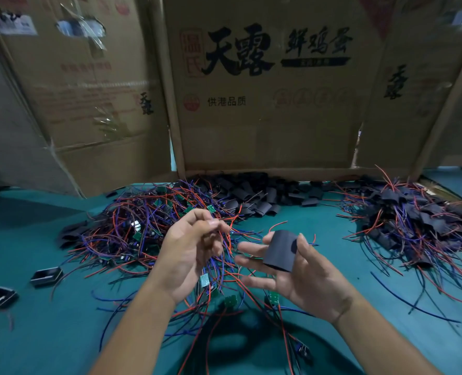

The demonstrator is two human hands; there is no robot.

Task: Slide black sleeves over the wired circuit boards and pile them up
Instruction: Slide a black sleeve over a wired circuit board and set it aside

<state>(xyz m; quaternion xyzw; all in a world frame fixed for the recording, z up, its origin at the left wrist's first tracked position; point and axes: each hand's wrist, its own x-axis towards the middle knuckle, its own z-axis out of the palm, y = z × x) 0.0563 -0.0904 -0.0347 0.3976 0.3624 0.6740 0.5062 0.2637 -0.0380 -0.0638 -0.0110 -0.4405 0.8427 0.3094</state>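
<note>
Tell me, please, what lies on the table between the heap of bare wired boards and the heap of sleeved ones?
In the head view, bare green tabletop separates the bare wired boards from the sleeved ones; loose black sleeves lie farther back.

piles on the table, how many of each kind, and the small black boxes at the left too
Bare wired boards pile: 1
Empty black sleeves pile: 1
Sleeved boards pile: 1
Small black boxes: 2
Total: 5
</note>
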